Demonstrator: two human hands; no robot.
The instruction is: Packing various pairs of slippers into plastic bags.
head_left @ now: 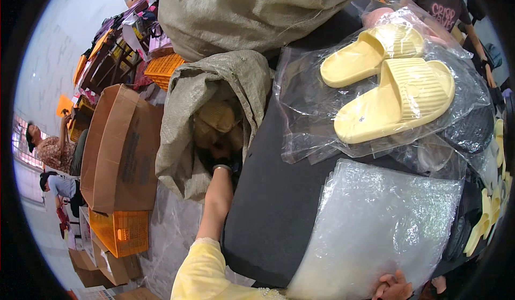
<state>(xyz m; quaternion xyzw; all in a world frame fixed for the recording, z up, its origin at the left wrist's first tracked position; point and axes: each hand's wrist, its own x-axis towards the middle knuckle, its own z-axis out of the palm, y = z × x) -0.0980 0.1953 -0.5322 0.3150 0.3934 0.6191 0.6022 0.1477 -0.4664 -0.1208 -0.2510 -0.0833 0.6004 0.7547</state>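
My left arm reaches down into the open mouth of a grey-green woven sack [177,139]. Deep in its shade, my left hand [219,151] is beside yellow slippers [217,116]; its fingers are too dim to make out. A dark band circles that wrist. At the lower edge, my right hand [393,286] rests on the near part of a stack of clear plastic bags [381,214]. Its fingers are curled, and whatever lies within them is hidden. Beyond the stack, a pair of pale yellow slide slippers [397,99] lies on clear plastic wrapping [306,117].
A dark tabletop [257,214] carries the bags and slippers. Behind it bulges a larger woven sack [241,15]. Left of the open sack stand a cardboard box [126,150] and an orange crate [120,233]. More yellow slippers [485,214] lie at the right; several people work around.
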